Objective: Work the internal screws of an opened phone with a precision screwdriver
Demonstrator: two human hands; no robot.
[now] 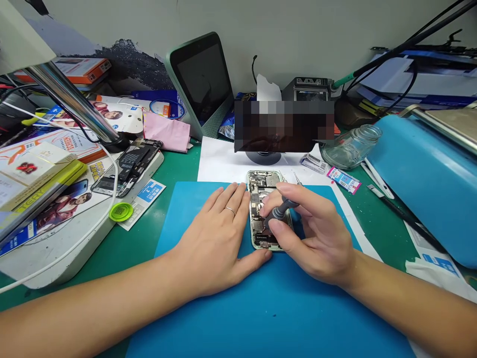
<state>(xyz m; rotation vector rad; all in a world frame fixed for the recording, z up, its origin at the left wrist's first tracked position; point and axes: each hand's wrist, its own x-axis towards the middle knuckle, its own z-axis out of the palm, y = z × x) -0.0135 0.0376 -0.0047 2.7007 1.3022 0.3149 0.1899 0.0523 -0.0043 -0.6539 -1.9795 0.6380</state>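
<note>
An opened smartphone [265, 179] with its inner parts bare lies on the blue mat [261, 318]. My left hand [216, 238] rests flat along its left side, fingers stretched out, the thumb touching its lower edge. A ring is on one finger. In my right hand [316, 233] a dark grey screwdriver [278, 213] is gripped between thumb and fingers, tilted over the lower half of the phone. Its tip is hard to make out against the parts. Two thin metal tips [298, 179] show just beyond my right fingers; what they belong to is hidden.
Left stands a white stand with another opened phone [130, 166], boxes and a green lid [121, 212]. Behind are a tablet-like screen [203, 74] and a partly blurred dark object [283, 127]. A glass jar [352, 146] and a blue case [421, 184] stand at right.
</note>
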